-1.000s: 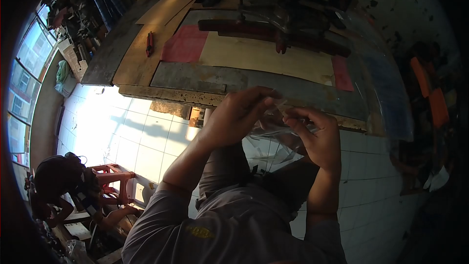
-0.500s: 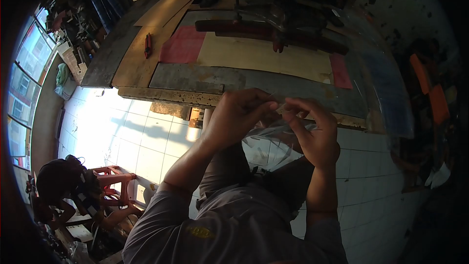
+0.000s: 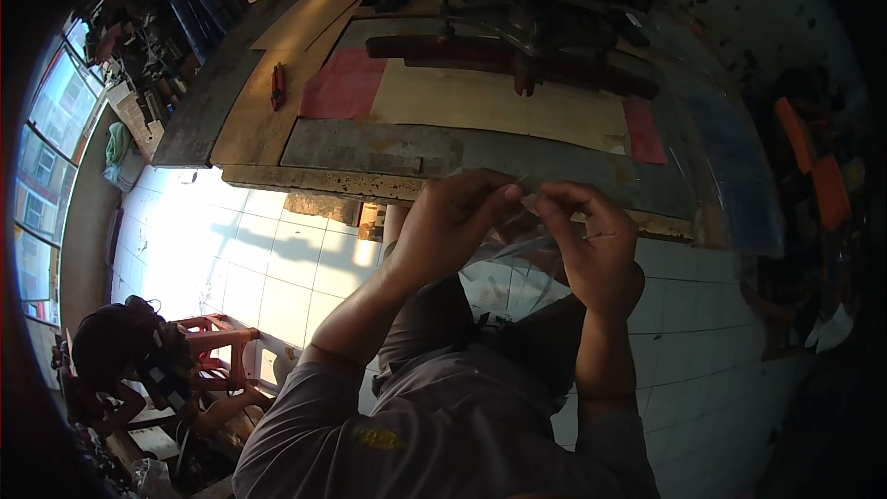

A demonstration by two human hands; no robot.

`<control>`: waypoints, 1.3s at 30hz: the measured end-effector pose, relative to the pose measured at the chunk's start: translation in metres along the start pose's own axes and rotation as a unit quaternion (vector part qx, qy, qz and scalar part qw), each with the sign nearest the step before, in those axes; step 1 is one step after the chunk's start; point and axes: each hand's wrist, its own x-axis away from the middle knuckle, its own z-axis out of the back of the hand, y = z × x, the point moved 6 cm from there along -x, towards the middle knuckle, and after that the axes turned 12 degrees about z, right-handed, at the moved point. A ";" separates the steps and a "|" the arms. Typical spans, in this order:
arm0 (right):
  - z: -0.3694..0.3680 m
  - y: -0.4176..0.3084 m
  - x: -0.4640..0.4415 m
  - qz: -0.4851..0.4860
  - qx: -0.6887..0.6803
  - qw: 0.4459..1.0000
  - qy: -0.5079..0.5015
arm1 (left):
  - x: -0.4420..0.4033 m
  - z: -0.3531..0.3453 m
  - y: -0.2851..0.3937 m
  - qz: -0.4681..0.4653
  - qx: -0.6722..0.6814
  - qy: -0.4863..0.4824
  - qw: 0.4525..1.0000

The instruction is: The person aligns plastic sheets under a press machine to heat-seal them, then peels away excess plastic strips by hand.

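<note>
Both hands meet in front of my body, just off the near edge of the workbench. My left hand (image 3: 459, 220) pinches a piece of thin clear plastic (image 3: 533, 246) between thumb and fingers. Opposite it, my right hand (image 3: 596, 238) is closed in a pinch on the same plastic, its thumb and forefinger close to the left fingertips. The plastic hangs in loose, shiny folds below the fingers, over my lap. Its full outline is hard to make out against the white floor.
A machine with a dark red bar (image 3: 443, 53) stands over a cream sheet (image 3: 490, 106) with pink pieces (image 3: 342, 83) at its ends. A red cutter (image 3: 277, 86) lies on brown board at left. Clear film hangs at right. A red stool (image 3: 220, 340) stands lower left.
The right thumb and fingers have drawn closer together at the plastic, and its folds have shifted between the hands. The bench things stay as they were.
</note>
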 end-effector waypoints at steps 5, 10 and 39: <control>-0.002 -0.005 0.000 0.016 0.005 1.000 -0.014 | -0.002 0.000 -0.002 0.016 -0.020 0.009 1.000; -0.004 -0.015 -0.003 0.056 0.060 0.996 -0.026 | -0.001 -0.002 -0.003 -0.002 0.003 0.004 1.000; -0.008 -0.023 0.000 0.078 0.124 0.989 -0.031 | 0.006 -0.006 -0.014 -0.002 -0.012 0.015 1.000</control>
